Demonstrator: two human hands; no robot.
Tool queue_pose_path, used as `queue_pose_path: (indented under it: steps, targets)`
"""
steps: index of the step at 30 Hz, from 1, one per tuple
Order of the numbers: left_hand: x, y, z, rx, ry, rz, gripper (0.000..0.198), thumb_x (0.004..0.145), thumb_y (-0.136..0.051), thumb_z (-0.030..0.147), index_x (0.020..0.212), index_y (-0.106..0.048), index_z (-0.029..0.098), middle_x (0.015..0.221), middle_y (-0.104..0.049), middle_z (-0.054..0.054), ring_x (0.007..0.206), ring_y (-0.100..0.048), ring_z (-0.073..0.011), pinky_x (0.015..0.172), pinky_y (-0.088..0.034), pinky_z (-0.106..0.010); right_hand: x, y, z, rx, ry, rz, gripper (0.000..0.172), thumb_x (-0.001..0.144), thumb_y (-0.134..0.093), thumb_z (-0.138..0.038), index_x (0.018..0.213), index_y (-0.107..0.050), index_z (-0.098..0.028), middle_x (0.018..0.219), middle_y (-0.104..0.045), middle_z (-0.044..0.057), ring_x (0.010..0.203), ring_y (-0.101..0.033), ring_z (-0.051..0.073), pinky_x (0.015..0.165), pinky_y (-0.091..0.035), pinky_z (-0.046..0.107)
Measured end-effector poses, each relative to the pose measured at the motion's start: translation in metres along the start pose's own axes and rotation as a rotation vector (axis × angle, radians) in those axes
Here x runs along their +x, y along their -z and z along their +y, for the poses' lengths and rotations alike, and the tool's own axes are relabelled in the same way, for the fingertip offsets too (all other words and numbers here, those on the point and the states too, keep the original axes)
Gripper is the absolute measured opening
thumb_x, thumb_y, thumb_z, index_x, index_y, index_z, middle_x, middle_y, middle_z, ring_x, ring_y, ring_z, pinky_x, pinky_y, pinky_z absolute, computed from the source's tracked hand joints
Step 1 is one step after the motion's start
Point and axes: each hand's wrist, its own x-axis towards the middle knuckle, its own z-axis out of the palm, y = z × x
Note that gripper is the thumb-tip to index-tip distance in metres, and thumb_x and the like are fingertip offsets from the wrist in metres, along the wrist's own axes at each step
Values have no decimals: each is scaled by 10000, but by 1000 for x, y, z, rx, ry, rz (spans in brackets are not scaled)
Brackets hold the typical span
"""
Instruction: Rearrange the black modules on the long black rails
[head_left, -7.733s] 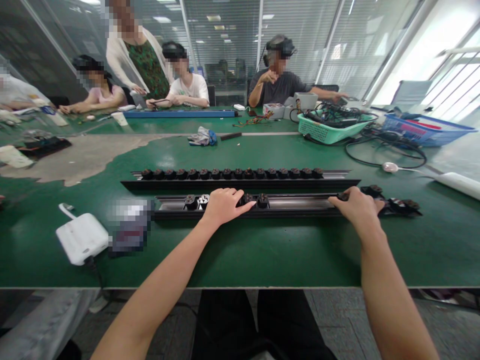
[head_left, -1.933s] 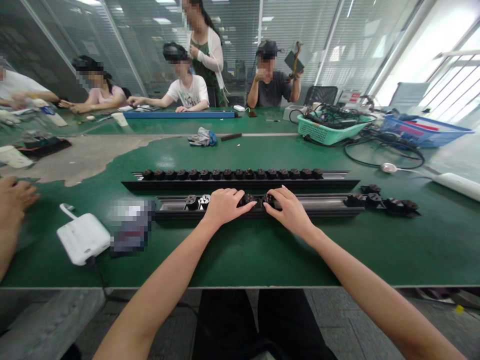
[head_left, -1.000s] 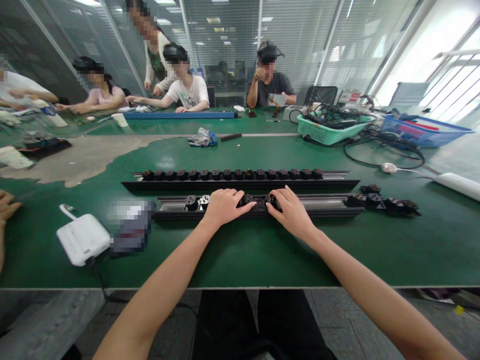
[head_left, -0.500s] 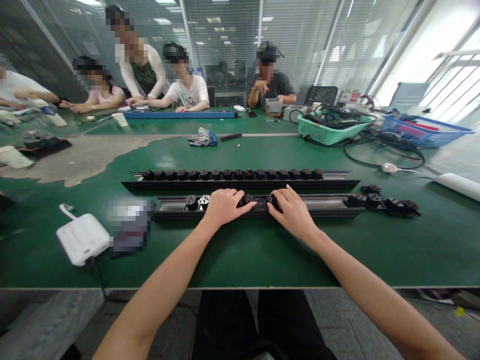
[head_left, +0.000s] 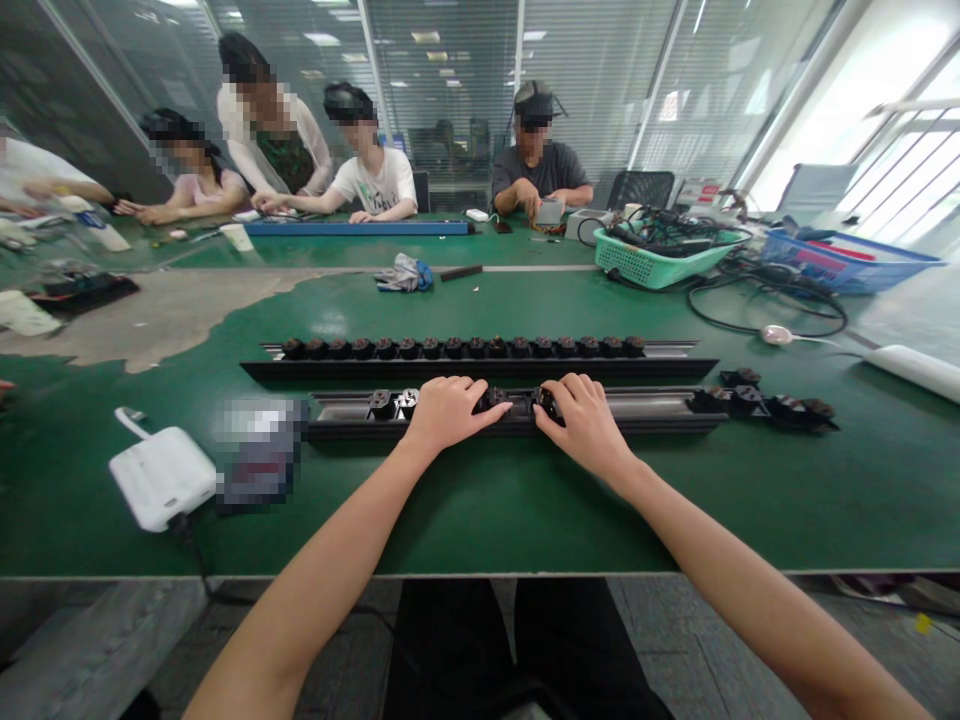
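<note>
A long black metal channel [head_left: 652,410] lies across the table in front of me, with small black round socket-like modules [head_left: 381,403] seated along its left half. My left hand [head_left: 448,415] rests over the channel, its fingers curled onto a module [head_left: 495,400] and its thumb along the near side. To its right, my right hand [head_left: 589,422] pinches another black module [head_left: 545,402] between thumb and fingers, at the channel. A gap separates the two hands. Behind lies a second black channel [head_left: 480,371], holding a row of several similar modules.
Loose modules [head_left: 795,408] lie at the channel's right end. On the left are a white adapter [head_left: 163,478] with a cable and a blurred dark packet [head_left: 259,460]. Farther back stand a green basket [head_left: 652,268] of cables and a blue basket [head_left: 855,270]. Several people sit or stand across the table.
My right hand's raised index finger has come down toward the module; otherwise my hands keep their places. Across the table, the person in the dark shirt has lowered a hand to a grey box.
</note>
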Motion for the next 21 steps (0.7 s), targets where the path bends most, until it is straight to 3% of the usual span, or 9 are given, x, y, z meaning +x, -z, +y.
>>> queue_pose_path:
  steps: [21]
  targets:
    - [0, 0, 0, -2, -1, 5, 558, 972, -439, 643, 926, -724, 166, 837, -732, -107, 765, -678, -244, 675, -437, -345, -1, -4, -4, -25, -3, -39, 297, 1003, -408, -322, 1155, -573, -126, 1007, -638, 143, 937, -515, 292, 841, -381, 417]
